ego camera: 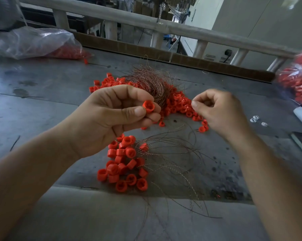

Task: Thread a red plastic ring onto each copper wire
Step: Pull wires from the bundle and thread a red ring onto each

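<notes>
While the left hand (112,115) pinches a ring (148,106) at centre frame, bore tilted up-left, the right hand (220,110) fingers pinch together; on what, I cannot tell.

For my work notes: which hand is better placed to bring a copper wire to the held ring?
Probably the right hand: its pinched fingertips face the red ring, which the left hand grips.

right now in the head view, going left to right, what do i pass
clear plastic bag of red rings → left hand → red ring it pinches → right hand → small white pieces → bag of red parts at the right edge
</notes>
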A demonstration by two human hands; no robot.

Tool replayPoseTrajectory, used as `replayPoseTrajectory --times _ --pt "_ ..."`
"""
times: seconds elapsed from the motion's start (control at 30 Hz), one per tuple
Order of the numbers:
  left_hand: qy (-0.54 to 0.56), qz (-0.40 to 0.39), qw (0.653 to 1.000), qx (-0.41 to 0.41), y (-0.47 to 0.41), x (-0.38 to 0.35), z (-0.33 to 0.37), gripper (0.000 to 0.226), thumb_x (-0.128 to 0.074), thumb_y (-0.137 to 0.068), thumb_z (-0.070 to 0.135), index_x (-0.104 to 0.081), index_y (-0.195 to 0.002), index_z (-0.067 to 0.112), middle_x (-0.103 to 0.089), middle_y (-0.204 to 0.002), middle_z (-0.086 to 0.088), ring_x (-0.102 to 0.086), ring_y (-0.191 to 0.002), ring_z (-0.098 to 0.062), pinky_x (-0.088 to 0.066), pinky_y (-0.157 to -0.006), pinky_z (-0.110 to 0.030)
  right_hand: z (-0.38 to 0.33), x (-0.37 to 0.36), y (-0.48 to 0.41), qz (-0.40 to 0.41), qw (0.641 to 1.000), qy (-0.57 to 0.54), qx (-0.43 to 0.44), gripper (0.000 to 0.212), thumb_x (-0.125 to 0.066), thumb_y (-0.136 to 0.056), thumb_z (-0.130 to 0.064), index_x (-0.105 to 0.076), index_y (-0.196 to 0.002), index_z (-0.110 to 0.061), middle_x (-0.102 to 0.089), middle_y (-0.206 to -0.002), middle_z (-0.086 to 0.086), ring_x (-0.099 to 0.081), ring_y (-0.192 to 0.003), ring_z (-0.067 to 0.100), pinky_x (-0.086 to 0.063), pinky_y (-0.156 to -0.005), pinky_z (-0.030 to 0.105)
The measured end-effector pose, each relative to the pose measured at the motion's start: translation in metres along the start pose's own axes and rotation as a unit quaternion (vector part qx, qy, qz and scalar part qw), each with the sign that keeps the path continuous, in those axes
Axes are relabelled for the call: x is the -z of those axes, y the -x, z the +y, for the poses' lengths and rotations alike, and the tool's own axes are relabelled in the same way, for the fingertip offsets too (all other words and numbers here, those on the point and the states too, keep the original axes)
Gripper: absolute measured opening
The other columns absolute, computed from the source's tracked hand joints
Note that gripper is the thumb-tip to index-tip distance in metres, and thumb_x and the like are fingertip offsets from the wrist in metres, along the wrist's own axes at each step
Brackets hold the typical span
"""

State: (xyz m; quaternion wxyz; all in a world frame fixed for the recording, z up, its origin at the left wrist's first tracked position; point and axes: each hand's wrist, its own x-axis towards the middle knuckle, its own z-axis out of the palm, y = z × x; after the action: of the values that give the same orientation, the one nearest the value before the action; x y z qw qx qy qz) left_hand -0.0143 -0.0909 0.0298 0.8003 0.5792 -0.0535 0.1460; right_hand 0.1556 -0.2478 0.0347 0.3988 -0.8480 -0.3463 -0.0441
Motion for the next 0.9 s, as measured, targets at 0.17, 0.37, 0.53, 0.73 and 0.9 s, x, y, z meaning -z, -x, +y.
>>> replayPoseTrajectory --times 0.17,0.37,0.53,0.73,0.9 --pt "0.002 0.003 1.0 0.002 0.0 0.001 0.001 0.019 -0.065 -0.061 0.007 -0.073 -0.077 0.013 -0.072 -0.081 -0.009 -0.07 -0.075 -0.015 -0.054 -0.063 -0.017 0.018 -0.014 -0.006 -0.026 0.992 0.118 0.015 0.014 -0.062 -0.084 -0.014 -0.068 -0.096 -0.017 -0.062 -0.084 -0.006 -0.054 -0.072 0.007 -0.04 -0.068 0.019" --pt "-0.005 0.007 1.0 0.006 0.0 0.0 0.0 0.019 -0.066 -0.059 0.009 -0.074 -0.076 0.014 -0.072 -0.08 -0.008 -0.07 -0.074 -0.014 -0.054 -0.062 -0.017 0.029 -0.02 -0.013 -0.042 0.979 0.199 0.001 0.028 -0.063 -0.084 -0.017 -0.062 -0.112 -0.018 -0.052 -0.097 0.001 -0.053 -0.089 0.018 -0.038 -0.075 0.023" --pt "-0.011 0.007 1.0 0.01 0.0 0.0 -0.001 0.019 -0.066 -0.059 0.008 -0.074 -0.076 0.014 -0.072 -0.08 -0.008 -0.07 -0.074 -0.015 -0.054 -0.062 -0.018 0.026 -0.025 -0.011 -0.059 0.981 0.182 0.016 0.014 -0.065 -0.081 -0.013 -0.066 -0.095 -0.016 -0.06 -0.089 -0.002 -0.054 -0.08 0.013 -0.041 -0.072 0.023" --pt "-0.007 -0.004 1.0 0.009 0.0 0.0 0.0 0.019 -0.065 -0.061 0.008 -0.074 -0.076 0.015 -0.072 -0.08 -0.008 -0.07 -0.074 -0.015 -0.054 -0.061 -0.017 0.027 -0.018 -0.015 0.013 0.98 0.198 0.001 0.03 -0.062 -0.084 -0.014 -0.059 -0.114 -0.015 -0.053 -0.112 0.005 -0.049 -0.109 0.024 -0.036 -0.084 0.026" --pt "-0.015 -0.002 1.0 0.008 0.0 -0.001 -0.001 0.019 -0.065 -0.06 0.009 -0.074 -0.075 0.016 -0.072 -0.08 -0.008 -0.07 -0.074 -0.014 -0.054 -0.061 -0.018 0.032 -0.015 -0.011 -0.069 0.974 0.211 -0.05 0.036 -0.065 -0.082 -0.015 -0.06 -0.117 -0.017 -0.054 -0.117 0.007 -0.052 -0.109 0.024 -0.041 -0.089 0.03"
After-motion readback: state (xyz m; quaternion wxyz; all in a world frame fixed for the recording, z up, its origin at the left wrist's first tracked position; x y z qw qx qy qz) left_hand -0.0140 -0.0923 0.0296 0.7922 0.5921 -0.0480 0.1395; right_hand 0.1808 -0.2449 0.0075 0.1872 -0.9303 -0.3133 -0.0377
